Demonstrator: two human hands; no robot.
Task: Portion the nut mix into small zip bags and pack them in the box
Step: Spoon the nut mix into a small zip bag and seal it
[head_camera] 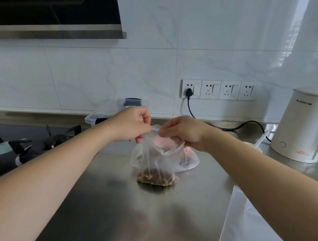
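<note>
A small clear zip bag (156,158) stands upright on the steel counter (108,202), with a layer of brown nut mix (157,178) in its bottom. My left hand (132,125) pinches the left end of the bag's top edge. My right hand (184,132) pinches the same edge just to the right. A clear plastic box (107,110) with a dark clip stands behind my left hand, partly hidden by it. A larger clear bag (189,161) with something pink inside lies behind the small bag.
A black gas hob (14,142) lies at the left. A white electric kettle (307,125) stands at the right, its black cord running to the wall sockets (220,90). Clear plastic bags (256,230) lie at the front right. A range hood (54,9) hangs upper left.
</note>
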